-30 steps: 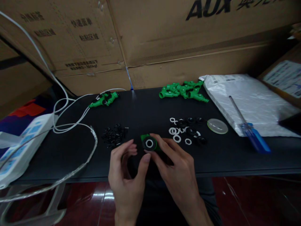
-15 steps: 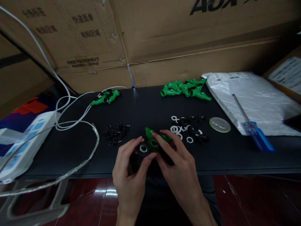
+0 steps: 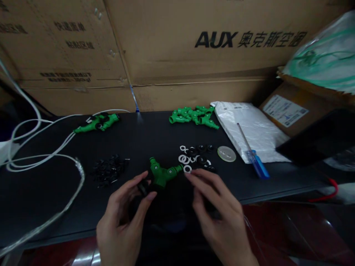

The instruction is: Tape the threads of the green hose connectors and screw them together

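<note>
My left hand (image 3: 124,218) is closed, with thumb and index finger pinching a black ring-shaped cap (image 3: 143,187). Right beside that cap is a green Y-shaped hose connector (image 3: 163,175), its two narrow arms pointing away from me; whether the cap is joined to it I cannot tell. My right hand (image 3: 219,207) holds nothing, its fingers apart and its index fingertip close to the white washers (image 3: 183,159). Several black rings (image 3: 202,160) lie mixed with the washers.
Small black parts (image 3: 109,170) are piled at left. Farther back lie more green connectors (image 3: 194,115) and a green assembly (image 3: 97,123) with white cables. At right are a round disc (image 3: 226,154), a blue screwdriver (image 3: 257,164) and a white plastic package (image 3: 249,125). Cardboard (image 3: 166,66) stands behind.
My right hand has let go of the green connector and moved to the right of it. The connector has turned, showing its Y shape. The camera view has swung right.
</note>
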Demonstrator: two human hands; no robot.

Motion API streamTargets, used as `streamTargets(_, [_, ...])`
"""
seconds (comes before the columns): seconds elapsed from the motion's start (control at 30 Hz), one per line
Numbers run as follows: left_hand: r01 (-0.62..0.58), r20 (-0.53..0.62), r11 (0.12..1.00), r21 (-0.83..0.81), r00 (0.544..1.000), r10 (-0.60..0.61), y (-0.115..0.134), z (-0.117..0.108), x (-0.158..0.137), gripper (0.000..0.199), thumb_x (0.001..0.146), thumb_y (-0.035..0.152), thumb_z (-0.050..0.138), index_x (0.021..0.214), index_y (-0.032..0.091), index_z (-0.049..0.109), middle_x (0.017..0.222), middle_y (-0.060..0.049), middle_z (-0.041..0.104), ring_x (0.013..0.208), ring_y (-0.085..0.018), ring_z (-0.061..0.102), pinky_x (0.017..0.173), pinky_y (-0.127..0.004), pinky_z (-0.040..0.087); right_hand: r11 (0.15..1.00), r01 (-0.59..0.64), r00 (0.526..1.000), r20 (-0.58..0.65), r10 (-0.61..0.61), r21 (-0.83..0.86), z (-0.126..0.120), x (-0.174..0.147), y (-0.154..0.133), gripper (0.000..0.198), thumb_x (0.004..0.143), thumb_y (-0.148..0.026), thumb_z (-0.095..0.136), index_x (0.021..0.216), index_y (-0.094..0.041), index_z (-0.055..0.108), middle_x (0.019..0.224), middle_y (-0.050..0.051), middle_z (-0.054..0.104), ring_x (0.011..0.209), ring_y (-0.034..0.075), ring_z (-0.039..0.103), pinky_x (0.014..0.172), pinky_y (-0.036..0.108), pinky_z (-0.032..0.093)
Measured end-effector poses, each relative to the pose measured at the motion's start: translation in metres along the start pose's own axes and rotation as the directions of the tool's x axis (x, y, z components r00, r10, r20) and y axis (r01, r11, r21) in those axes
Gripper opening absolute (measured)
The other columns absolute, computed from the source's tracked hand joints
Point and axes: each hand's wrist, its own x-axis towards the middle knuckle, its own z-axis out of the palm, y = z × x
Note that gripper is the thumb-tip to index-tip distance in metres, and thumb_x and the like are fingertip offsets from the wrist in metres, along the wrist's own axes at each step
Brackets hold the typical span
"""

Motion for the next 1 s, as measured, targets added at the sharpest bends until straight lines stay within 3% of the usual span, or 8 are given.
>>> streamTargets(0.13, [-0.113, 0.122, 0.987, 0.114, 0.988, 0.098, -0.007, -0.006, 0.002, 0.035, 0.089, 0.040, 0.077, 0.122, 0.029, 0.069, 0.111, 0.000, 0.079, 0.097, -0.017, 0.077, 0.087, -0.025, 0.065, 0.910, -0.081, 0.991, -0.130, 0.030, -0.407, -0.053, 0.013, 0.046, 0.029, 0.101, -0.033, 0.058, 0.125, -0.021, 0.070, 0.111, 0.010, 0.070, 0.095, 0.025, 0.069, 0.090, 0.043, 0.058])
streamTargets(0.27, [-0.215, 0.189, 0.965, 0.152, 0.964, 0.185, -0.006, -0.009, 0.007, 0.030, 0.093, 0.038, 0.073, 0.121, 0.030, 0.071, 0.111, -0.001, 0.077, 0.099, -0.018, 0.076, 0.087, -0.029, 0.065, 0.649, 0.008, 0.999, 0.028, 0.021, -0.760, -0.075, 0.037, 0.088, 0.057, 0.104, -0.050, 0.044, 0.133, -0.006, 0.066, 0.107, 0.021, 0.063, 0.098, 0.037, 0.061, 0.088, 0.054, 0.056])
streamTargets(0.4, [-0.156, 0.195, 0.982, 0.103, 0.972, 0.134, -0.001, -0.006, 0.008, 0.038, 0.091, 0.030, 0.075, 0.128, 0.029, 0.068, 0.115, -0.002, 0.078, 0.101, -0.020, 0.076, 0.088, -0.030, 0.066, 0.520, 0.105, 0.981, 0.175, 0.087, -0.848, -0.074, 0.056, 0.108, 0.047, 0.099, -0.050, 0.056, 0.123, -0.012, 0.070, 0.100, 0.020, 0.060, 0.095, 0.037, 0.058, 0.080, 0.049, 0.054])
streamTargets(0.53, [0.004, 0.190, 1.000, -0.013, 0.982, -0.001, 0.003, -0.004, 0.006, 0.042, 0.088, 0.024, 0.079, 0.127, 0.029, 0.067, 0.118, 0.000, 0.078, 0.102, -0.019, 0.077, 0.088, -0.028, 0.067, 0.576, 0.117, 0.975, 0.203, 0.087, -0.809, -0.072, 0.067, 0.123, 0.039, 0.098, -0.049, 0.059, 0.105, -0.013, 0.072, 0.095, 0.019, 0.062, 0.090, 0.033, 0.059, 0.076, 0.044, 0.050])
streamTargets(0.63, [0.055, 0.211, 0.997, -0.045, 0.977, -0.045, 0.004, -0.005, 0.006, 0.037, 0.087, 0.022, 0.079, 0.123, 0.028, 0.071, 0.118, -0.001, 0.078, 0.100, -0.018, 0.077, 0.087, -0.026, 0.066, 0.619, 0.096, 0.979, 0.185, 0.082, -0.780, -0.074, 0.072, 0.135, 0.042, 0.099, -0.049, 0.058, 0.106, -0.009, 0.069, 0.096, 0.021, 0.065, 0.088, 0.031, 0.061, 0.078, 0.044, 0.047])
streamTargets(0.77, [0.071, 0.232, 0.996, -0.051, 0.971, -0.058, 0.005, -0.007, 0.006, 0.036, 0.088, 0.023, 0.079, 0.122, 0.030, 0.071, 0.117, 0.001, 0.077, 0.100, -0.015, 0.075, 0.087, -0.023, 0.063, 0.650, 0.051, 0.969, 0.194, 0.151, -0.758, -0.079, 0.077, 0.148, 0.052, 0.094, -0.052, 0.063, 0.122, -0.009, 0.067, 0.104, 0.025, 0.067, 0.101, 0.040, 0.061, 0.080, 0.049, 0.046])
streamTargets(0.87, [0.063, 0.245, 0.997, -0.036, 0.968, -0.052, 0.005, -0.008, 0.005, 0.036, 0.089, 0.024, 0.079, 0.122, 0.033, 0.070, 0.116, 0.003, 0.074, 0.102, -0.013, 0.072, 0.091, -0.022, 0.060, 0.703, 0.021, 0.941, 0.251, 0.226, -0.711, -0.083, 0.083, 0.155, 0.041, 0.090, -0.051, 0.065, 0.106, -0.014, 0.073, 0.099, 0.023, 0.066, 0.102, 0.043, 0.061, 0.084, 0.053, 0.046])
streamTargets(1.0, [0.039, 0.252, 0.999, -0.030, 0.967, -0.030, 0.003, -0.007, 0.004, 0.038, 0.090, 0.022, 0.078, 0.124, 0.035, 0.068, 0.117, 0.004, 0.073, 0.105, -0.012, 0.071, 0.092, -0.021, 0.059, 0.771, -0.061, 0.937, 0.231, 0.263, -0.634, -0.086, 0.091, 0.155, 0.039, 0.078, -0.054, 0.074, 0.094, -0.020, 0.063, 0.089, 0.018, 0.065, 0.089, 0.039, 0.060, 0.080, 0.052, 0.047])
